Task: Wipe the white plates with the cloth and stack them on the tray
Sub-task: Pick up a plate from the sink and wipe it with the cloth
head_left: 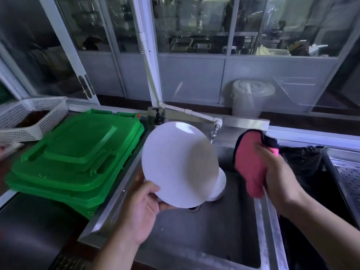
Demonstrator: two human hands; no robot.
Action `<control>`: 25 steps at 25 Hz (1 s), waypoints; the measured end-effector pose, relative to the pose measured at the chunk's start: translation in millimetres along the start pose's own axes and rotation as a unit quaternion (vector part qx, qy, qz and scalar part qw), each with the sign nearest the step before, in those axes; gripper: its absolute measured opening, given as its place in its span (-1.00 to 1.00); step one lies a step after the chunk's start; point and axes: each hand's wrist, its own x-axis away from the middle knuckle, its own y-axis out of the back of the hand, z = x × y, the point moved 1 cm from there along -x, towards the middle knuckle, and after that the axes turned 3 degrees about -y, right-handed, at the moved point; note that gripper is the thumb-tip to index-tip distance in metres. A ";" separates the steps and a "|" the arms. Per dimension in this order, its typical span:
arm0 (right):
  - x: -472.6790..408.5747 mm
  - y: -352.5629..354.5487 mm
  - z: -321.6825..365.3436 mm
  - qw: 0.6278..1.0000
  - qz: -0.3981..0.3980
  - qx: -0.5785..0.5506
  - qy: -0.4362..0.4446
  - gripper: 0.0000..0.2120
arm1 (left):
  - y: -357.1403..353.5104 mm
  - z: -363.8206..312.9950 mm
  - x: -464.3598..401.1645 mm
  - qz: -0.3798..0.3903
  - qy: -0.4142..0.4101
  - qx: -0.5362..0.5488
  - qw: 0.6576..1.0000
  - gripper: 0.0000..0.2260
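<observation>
My left hand (142, 207) grips the lower rim of a white plate (177, 162), thumb on its face, and holds it tilted up over the steel sink (224, 230). To the right of the plate, apart from it, my right hand (278, 176) clutches a pink cloth (249, 162) with a dark edge. Behind the held plate, a small stack of white plates (219, 187) sits in the sink, mostly hidden. A perforated metal tray (348, 172) lies at the far right.
Stacked green plastic lids (74, 152) lie left of the sink, with a white mesh basket (29, 117) behind them. A white tap pipe (194, 114) reaches over the sink beside a soap pump bottle (158, 118). A black bag (303, 158) sits between sink and tray.
</observation>
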 end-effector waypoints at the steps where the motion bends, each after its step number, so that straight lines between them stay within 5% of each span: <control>1: -6.1 -10.2 4.3 0.992 -0.009 0.095 0.083 -0.82 | -1.3 2.9 -2.3 0.004 0.010 0.005 1.000 -0.50; 2: -12.3 -23.6 4.0 0.971 -0.005 0.176 0.162 -0.93 | -3.6 6.1 -3.6 0.011 0.022 0.008 1.000 -0.51; 3: -21.0 -38.1 -1.5 0.934 0.011 0.266 0.238 -0.82 | -7.5 8.5 -4.1 0.020 0.034 0.010 0.999 -0.52; 5: -35.1 -69.1 -24.9 0.835 0.082 0.444 0.314 -0.33 | -14.1 11.5 -4.0 0.041 0.052 0.004 0.998 -0.54; 6: -37.3 -83.6 -32.0 0.809 0.094 0.486 0.318 -0.27 | -14.4 12.2 -4.4 0.049 0.055 0.003 0.997 -0.56; 11: -26.6 -109.0 -53.5 0.754 0.226 0.543 0.293 -0.34 | 10.7 6.7 -8.0 0.035 0.044 0.038 0.998 -0.43; 19: 14.1 -57.7 -66.3 0.670 0.357 0.595 0.263 -0.41 | 26.0 16.6 -10.0 0.015 0.059 0.039 0.997 -0.55; 22: 19.0 -23.6 -63.4 0.720 0.381 0.541 0.209 -0.48 | 33.5 19.9 -13.9 -0.004 0.069 0.054 0.996 -0.46; 25: 12.3 8.7 -56.0 0.864 0.350 0.361 0.028 -0.62 | 42.5 22.6 -20.2 -0.014 0.091 0.039 0.995 -0.45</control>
